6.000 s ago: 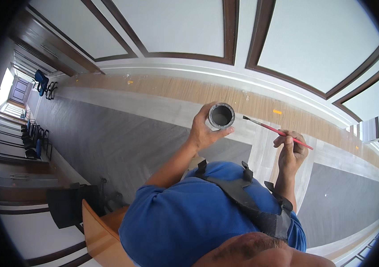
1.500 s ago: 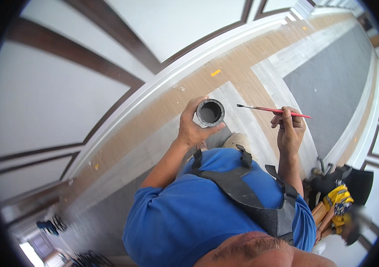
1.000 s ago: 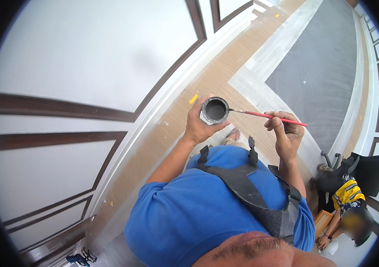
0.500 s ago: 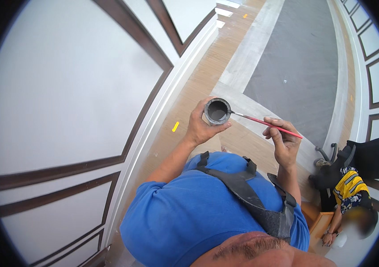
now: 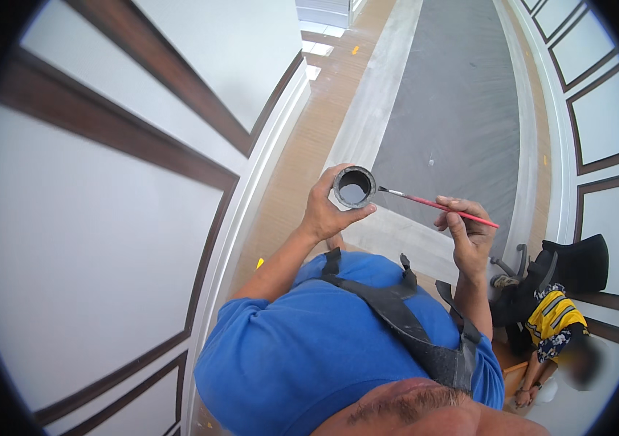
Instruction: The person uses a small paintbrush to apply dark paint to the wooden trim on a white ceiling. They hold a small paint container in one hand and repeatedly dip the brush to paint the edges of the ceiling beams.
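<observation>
In front of my chest, my left hand (image 5: 324, 207) is wrapped round a small round pot (image 5: 368, 198) with a dark, smeared rim. Dark grey paint (image 5: 353, 193) lies inside it. Between the fingertips of my right hand (image 5: 469, 231) is a thin paintbrush (image 5: 433, 202) with a red handle. Its dark bristles point left, just off the pot's right rim. The brush lies nearly level, its handle end sticking out past my right hand.
A white wall (image 5: 106, 218) with dark brown trim runs along my left. Ahead stretches a wood-look floor (image 5: 309, 138) around a large grey floor area (image 5: 462, 94). At right, a person (image 5: 560, 320) in a yellow vest is beside a black chair (image 5: 578, 261). Another panelled wall (image 5: 607, 123) stands there.
The brush tip has come away from the pot's rim to a small gap. I have moved forward along the hallway, and the wall and floor have shifted in view.
</observation>
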